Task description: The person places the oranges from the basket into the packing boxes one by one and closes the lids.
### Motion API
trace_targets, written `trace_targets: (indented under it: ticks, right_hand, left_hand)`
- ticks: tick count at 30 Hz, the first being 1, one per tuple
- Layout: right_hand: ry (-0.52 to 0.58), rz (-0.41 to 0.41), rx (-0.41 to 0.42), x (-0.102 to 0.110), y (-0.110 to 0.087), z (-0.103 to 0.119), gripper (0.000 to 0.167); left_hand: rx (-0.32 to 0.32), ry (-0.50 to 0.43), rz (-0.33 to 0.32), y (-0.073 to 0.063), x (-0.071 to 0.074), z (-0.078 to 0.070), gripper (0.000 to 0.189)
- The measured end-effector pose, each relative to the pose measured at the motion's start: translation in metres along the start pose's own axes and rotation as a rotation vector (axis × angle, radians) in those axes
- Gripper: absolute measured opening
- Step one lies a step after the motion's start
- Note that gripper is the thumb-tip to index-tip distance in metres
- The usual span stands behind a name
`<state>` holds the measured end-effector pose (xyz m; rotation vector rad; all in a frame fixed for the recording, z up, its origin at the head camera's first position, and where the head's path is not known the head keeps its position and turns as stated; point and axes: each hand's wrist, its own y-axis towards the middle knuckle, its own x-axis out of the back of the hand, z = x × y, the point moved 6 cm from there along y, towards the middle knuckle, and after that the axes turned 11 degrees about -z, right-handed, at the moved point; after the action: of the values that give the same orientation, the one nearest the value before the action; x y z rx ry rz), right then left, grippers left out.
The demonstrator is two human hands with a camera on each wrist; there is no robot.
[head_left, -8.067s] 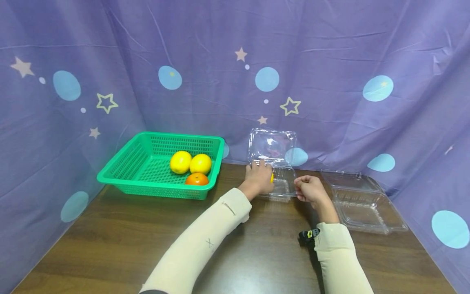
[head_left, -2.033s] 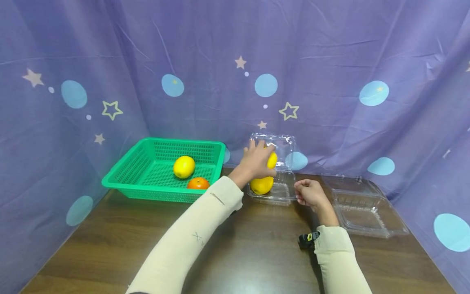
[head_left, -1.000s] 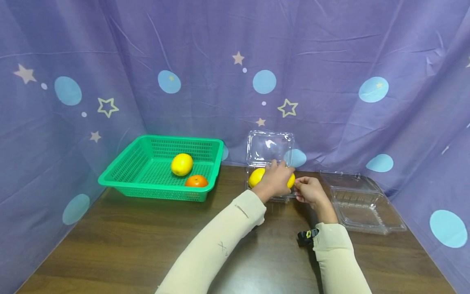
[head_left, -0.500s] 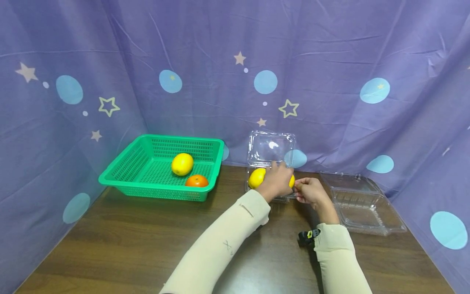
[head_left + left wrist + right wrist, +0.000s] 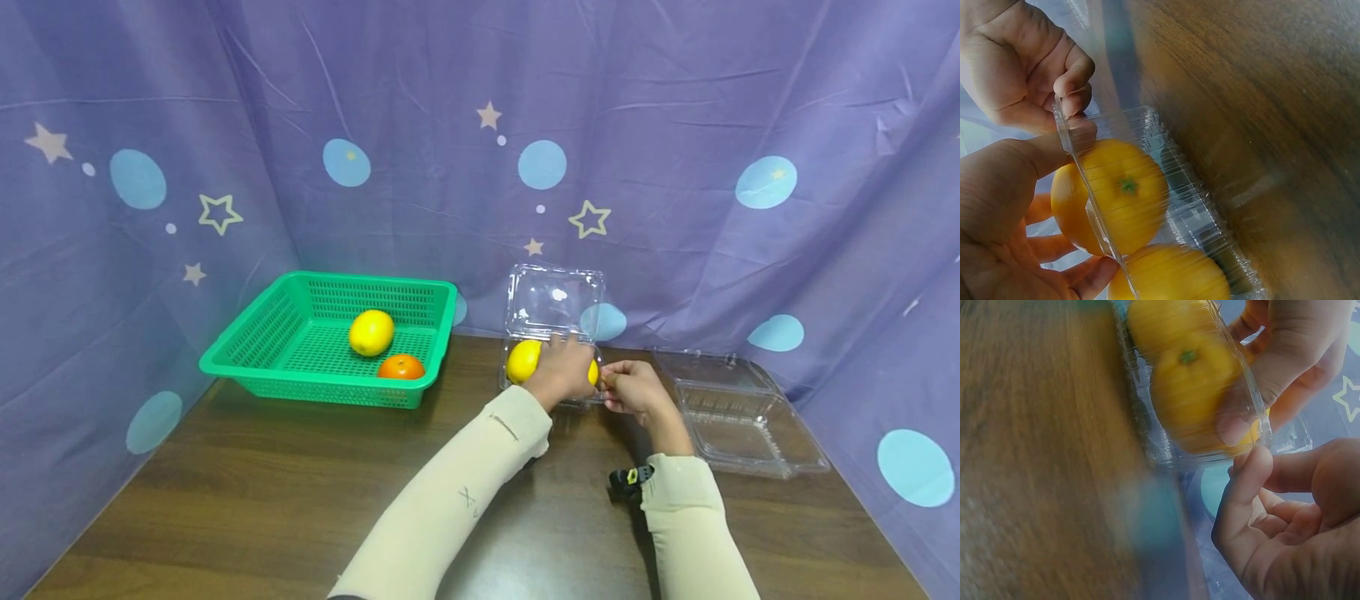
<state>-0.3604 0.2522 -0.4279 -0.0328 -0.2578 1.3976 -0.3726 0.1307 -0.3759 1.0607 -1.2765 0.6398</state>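
Working remotely, I have the left hand curled round a yellow fruit inside the clear container, a second yellow fruit just left of it, the right hand pinching the container's edge, ideally lightly yet steadily, lest it buckle

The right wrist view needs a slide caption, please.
Left hand holds yellow fruit in a clear box; right hand pinches the rim.

In the head view the left hand mostly hides one yellow fruit (both wrist views crop its neighbour).
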Motion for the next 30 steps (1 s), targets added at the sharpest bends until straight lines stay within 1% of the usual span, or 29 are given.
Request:
trace_targets:
  ticks: [5,9,13,15,18,23,27,30]
  right_hand:
    - [-0.001,0.006,0.004,-0.003,-0.001,0.001,0.015]
    - [-0.003,0.001,0.006,-0.002,0.0,0.001,0.014]
    - [-0.011,-0.006,0.015,0.0,0.0,0.0,0.012]
    - [-0.011,0.002,0.02,0.0,0.0,0.0,0.012]
    - [-0.011,-0.001,0.018,0.0,0.0,0.0,0.011]
    - [-0.019,-0.011,0.022,0.001,0.001,0.0,0.014]
    - [-0.025,-0.011,0.024,0.0,0.0,0.0,0.015]
    - [-0.027,-0.014,0.02,0.001,-0.001,0.0,0.015]
  left_hand:
    - [-0.004,0.023,0.024,-0.003,0.0,0.002,0.05]
    - [-0.028,0.032,0.038,-0.005,-0.001,0.001,0.05]
    - [-0.06,0.016,0.056,-0.005,0.0,0.0,0.049]
    - [-0.067,0.0,0.053,-0.004,0.001,0.002,0.048]
    - [-0.078,-0.037,0.018,-0.003,0.006,0.008,0.044]
    - [-0.087,-0.097,-0.086,0.001,0.017,0.022,0.043]
    - [-0.039,-0.18,-0.158,0.003,0.021,0.037,0.043]
    - [0.014,-0.239,-0.187,0.004,0.018,0.051,0.045]
